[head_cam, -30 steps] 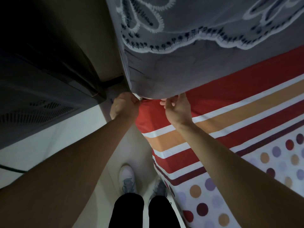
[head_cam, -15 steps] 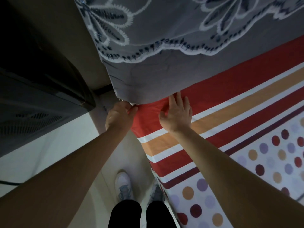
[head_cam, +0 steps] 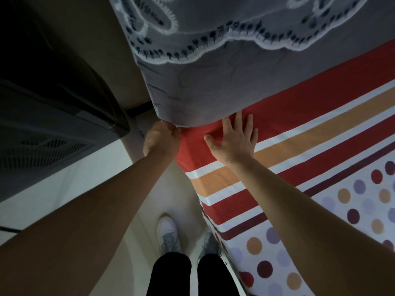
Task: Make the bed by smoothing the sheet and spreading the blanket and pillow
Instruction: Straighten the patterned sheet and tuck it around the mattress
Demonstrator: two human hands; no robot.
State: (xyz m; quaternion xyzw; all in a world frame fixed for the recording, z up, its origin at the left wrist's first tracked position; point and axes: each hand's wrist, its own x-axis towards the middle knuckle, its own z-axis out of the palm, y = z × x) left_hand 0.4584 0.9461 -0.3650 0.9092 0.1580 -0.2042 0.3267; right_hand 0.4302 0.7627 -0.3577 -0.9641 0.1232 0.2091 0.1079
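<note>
On the sheet (head_cam: 277,167) the right hand (head_cam: 233,144) lies flat, fingers straight, on the red stripe, and the left hand (head_cam: 161,138) at the bed edge seems to pinch the corner of the blanket (head_cam: 213,92), which spreads just beyond the 2 hands, its hem running to the right.

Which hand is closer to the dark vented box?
Left. Left hand sits just right of the dark vented box; right hand lies farther right, flat on the striped sheet.

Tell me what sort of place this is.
Most likely a bedroom: a striped and dotted sheet spread flat, a grey embroidered blanket lying over it, and pale floor alongside, where the person stands.
</note>
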